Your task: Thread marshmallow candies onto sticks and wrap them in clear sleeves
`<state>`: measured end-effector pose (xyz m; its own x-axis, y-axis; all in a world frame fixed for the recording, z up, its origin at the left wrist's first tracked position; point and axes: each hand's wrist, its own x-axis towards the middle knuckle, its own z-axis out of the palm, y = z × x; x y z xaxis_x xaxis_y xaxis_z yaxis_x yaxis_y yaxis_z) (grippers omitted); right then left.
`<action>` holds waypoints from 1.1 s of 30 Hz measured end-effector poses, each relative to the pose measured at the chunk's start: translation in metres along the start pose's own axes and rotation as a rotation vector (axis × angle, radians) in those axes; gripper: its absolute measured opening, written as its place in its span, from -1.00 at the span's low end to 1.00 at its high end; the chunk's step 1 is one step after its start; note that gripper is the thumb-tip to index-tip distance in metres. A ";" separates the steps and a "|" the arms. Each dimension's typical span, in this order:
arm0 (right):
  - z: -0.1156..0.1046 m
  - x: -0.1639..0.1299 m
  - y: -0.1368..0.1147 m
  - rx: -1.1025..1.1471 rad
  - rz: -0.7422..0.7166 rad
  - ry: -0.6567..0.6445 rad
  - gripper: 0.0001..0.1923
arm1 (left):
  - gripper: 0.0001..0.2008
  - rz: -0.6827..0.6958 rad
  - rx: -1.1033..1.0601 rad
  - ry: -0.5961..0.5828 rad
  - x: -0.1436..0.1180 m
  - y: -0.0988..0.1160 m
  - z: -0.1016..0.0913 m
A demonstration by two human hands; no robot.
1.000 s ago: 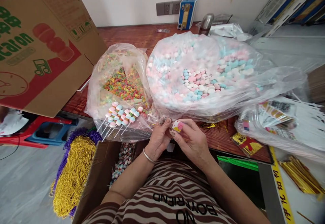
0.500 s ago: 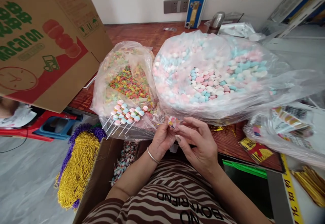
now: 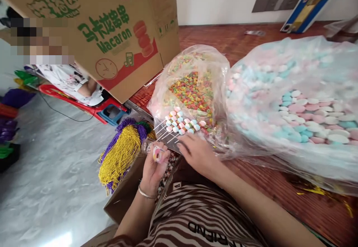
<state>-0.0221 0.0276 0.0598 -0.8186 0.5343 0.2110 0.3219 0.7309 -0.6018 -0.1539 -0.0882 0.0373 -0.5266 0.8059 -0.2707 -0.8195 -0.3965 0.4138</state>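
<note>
Item: small glossy wrapper (image 3: 159,155), pink, white and yellow print, held in the left hand (image 3: 152,166) above an open brown cardboard box (image 3: 123,198).
Item: group of skewers (image 3: 181,123), thin white sticks threaded with rounded pink, white and pale-blue sweets; lying side by side on the front of a translucent plastic bag (image 3: 165,76) of small red, orange, yellow and green rings, on the reddish-brown wooden counter (image 3: 303,206).
Left hand: raised, fingers curled; grip closed around the wrapper; silver bangle (image 3: 146,192) at the wrist.
Right hand (image 3: 200,156): forearm slanting inward across the striped shirt (image 3: 207,213), back of the hand upward, fingertips at the stick ends; whether its grip has closed on a stick, cannot tell.
</note>
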 end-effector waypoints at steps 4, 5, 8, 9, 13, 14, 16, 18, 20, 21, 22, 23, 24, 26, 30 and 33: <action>0.049 0.081 -0.032 -0.103 0.086 -0.337 -0.71 | -0.65 0.094 -0.070 0.035 -0.007 0.025 -0.025; 0.059 0.097 -0.036 -0.107 0.108 -0.355 -0.71 | -0.66 0.104 -0.082 0.042 -0.008 0.028 -0.029; 0.081 0.133 -0.035 -0.087 0.173 -0.378 -0.72 | -0.70 0.114 -0.104 0.059 -0.008 0.034 -0.038; 0.085 0.140 -0.032 -0.075 0.194 -0.379 -0.71 | -0.71 0.111 -0.110 0.064 -0.006 0.036 -0.040; 0.082 0.137 -0.021 -0.018 0.278 -0.332 -0.69 | -0.72 0.092 -0.109 0.085 0.007 0.040 -0.042; 0.078 0.129 -0.017 0.001 0.299 -0.314 -0.71 | -0.71 0.091 -0.104 0.091 0.011 0.040 -0.040; 0.066 0.108 -0.006 0.041 0.334 -0.288 -0.76 | -0.69 0.093 -0.094 0.102 0.019 0.040 -0.036; 0.052 0.081 0.011 0.106 0.376 -0.274 -0.74 | -0.68 0.100 -0.087 0.105 0.026 0.037 -0.029; 0.036 0.056 0.034 0.381 0.523 -0.154 -0.68 | -0.68 0.103 -0.086 0.098 0.031 0.032 -0.021; 0.029 0.045 0.044 0.586 0.617 -0.052 -0.69 | -0.69 0.103 -0.090 0.097 0.033 0.029 -0.017; 0.021 0.035 0.053 0.775 0.677 0.009 -0.69 | -0.69 0.102 -0.094 0.099 0.034 0.026 -0.014; 0.014 0.026 0.060 0.959 0.706 -0.003 -0.69 | -0.69 0.098 -0.094 0.100 0.035 0.023 -0.010; 0.007 0.017 0.064 1.112 0.703 -0.040 -0.66 | -0.70 0.094 -0.090 0.101 0.035 0.019 -0.007; -0.007 -0.005 0.062 1.295 0.657 -0.118 -0.64 | -0.71 0.095 -0.069 0.095 0.036 0.011 -0.002; -0.027 -0.062 0.044 1.305 0.520 -0.122 -0.72 | -0.72 0.125 0.019 0.142 0.037 -0.004 -0.001; -0.036 -0.098 0.036 1.179 0.400 -0.090 -0.75 | -0.75 0.128 0.100 0.183 0.038 -0.012 0.000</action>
<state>0.0870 0.0164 0.0450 -0.8061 0.5664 -0.1712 -0.0290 -0.3268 -0.9446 -0.1637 -0.0529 0.0217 -0.6645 0.6551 -0.3595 -0.7217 -0.4378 0.5362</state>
